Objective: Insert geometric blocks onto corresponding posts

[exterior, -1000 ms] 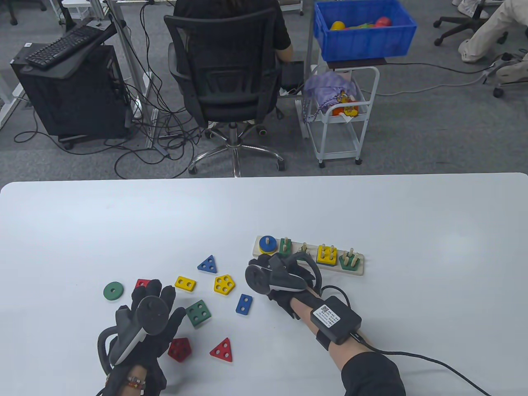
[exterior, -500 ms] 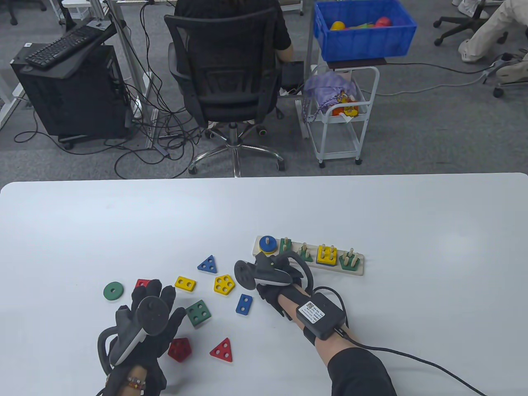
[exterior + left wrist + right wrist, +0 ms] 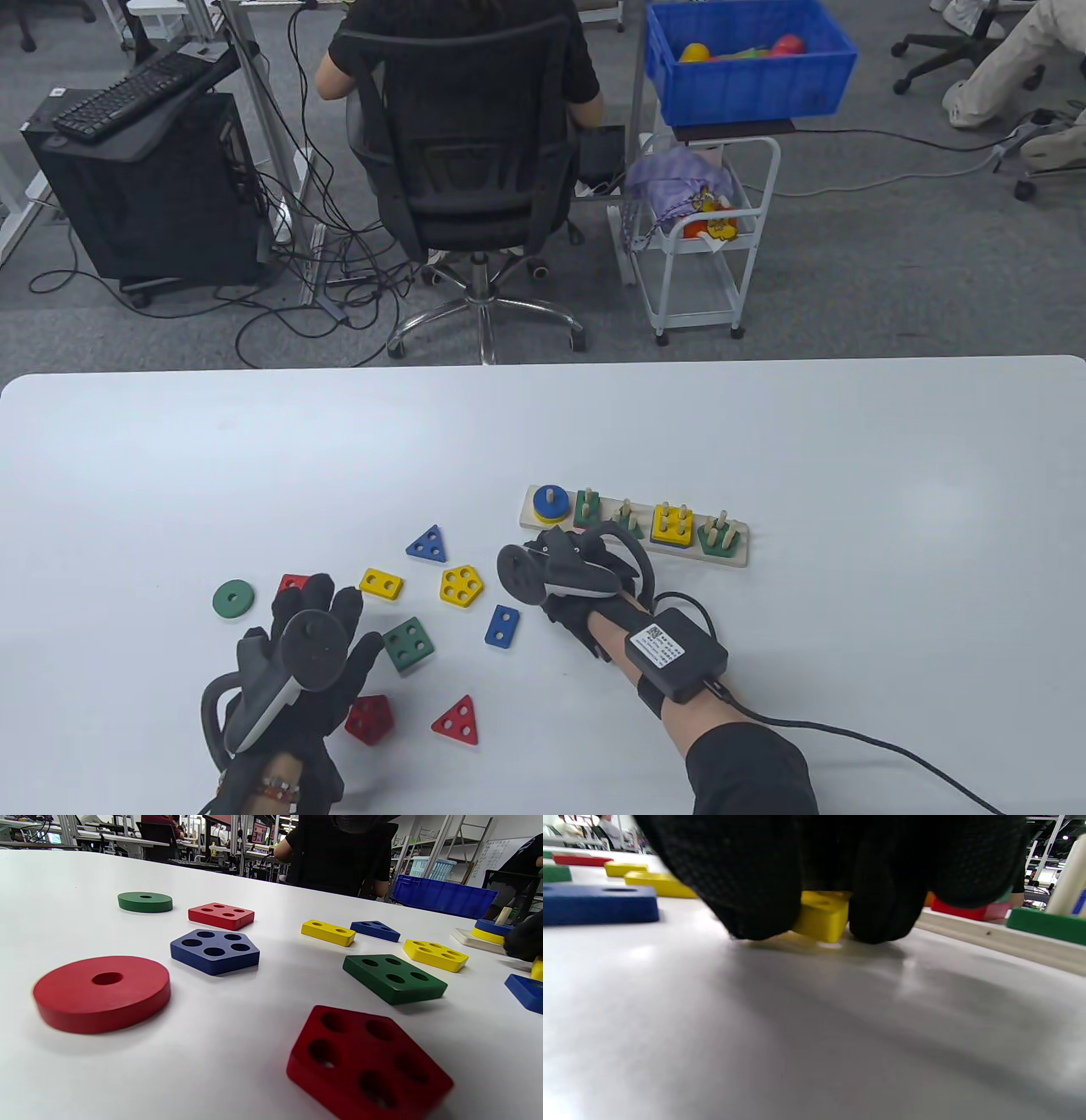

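**A:** Where the white worktop (image 3: 764, 441) fills the lower half of the table view, what lies on it, and which hand is closer to the work?

**B:** The wooden post board (image 3: 738, 553) lies just beyond the right hand (image 3: 564, 586), running away to that hand's right. Discs, a square and other blocks already sit on some of its posts. The left hand (image 3: 314, 654) rests flat, fingers spread, well away from the board among loose blocks, holding nothing that I can see.

**A:** And the right hand?

**B:** In the right wrist view its gloved fingers (image 3: 751, 899) are closed around a small yellow block (image 3: 821, 914), low against the worktop. The block's shape is mostly hidden by the fingers. From above it cannot be seen at all.

**A:** So which way must the block travel?

**B:** My judgement: forward and slightly to the right of the right hand, onto the board, whose near edge shows just beside the fingers. The right hand is plainly the nearer one. A blue rectangle block (image 3: 503, 626) lies just to that hand's left, untouched.
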Demonstrator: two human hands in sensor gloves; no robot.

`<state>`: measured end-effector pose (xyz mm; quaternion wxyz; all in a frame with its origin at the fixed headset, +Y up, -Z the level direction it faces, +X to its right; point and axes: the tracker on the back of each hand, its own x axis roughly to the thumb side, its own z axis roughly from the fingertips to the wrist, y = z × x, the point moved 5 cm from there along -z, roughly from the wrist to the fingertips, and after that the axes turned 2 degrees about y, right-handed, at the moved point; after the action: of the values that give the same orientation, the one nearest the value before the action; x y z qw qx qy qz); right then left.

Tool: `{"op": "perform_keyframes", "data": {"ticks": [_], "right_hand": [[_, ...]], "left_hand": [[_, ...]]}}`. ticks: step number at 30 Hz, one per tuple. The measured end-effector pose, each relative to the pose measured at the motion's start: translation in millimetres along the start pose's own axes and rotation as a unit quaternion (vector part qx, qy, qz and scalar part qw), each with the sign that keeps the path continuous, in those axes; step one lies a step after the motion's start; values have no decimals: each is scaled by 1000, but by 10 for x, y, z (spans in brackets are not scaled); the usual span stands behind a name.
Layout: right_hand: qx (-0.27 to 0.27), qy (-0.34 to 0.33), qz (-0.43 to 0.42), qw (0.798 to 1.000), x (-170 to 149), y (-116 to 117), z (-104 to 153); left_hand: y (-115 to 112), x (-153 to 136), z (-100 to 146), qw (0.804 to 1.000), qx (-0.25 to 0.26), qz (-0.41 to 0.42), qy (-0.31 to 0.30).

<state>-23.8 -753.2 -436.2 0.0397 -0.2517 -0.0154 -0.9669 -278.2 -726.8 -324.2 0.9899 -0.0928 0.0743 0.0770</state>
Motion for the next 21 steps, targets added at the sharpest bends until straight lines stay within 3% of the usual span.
{"op": "perform_keyframes", "data": {"ticks": [7, 12, 21], "right_hand": [[-28, 26, -15, 999, -274, -275, 180], [-24, 105, -25, 994, -697, -489, 142], [-15, 178, -5, 984, -1088, -449, 6]], "left_hand": [[-2, -1, -2, 1000, -1, 1, 0], [-7, 21, 10, 1000, -2, -5, -2], [9, 38, 19, 1000, 1, -4, -5]]}}
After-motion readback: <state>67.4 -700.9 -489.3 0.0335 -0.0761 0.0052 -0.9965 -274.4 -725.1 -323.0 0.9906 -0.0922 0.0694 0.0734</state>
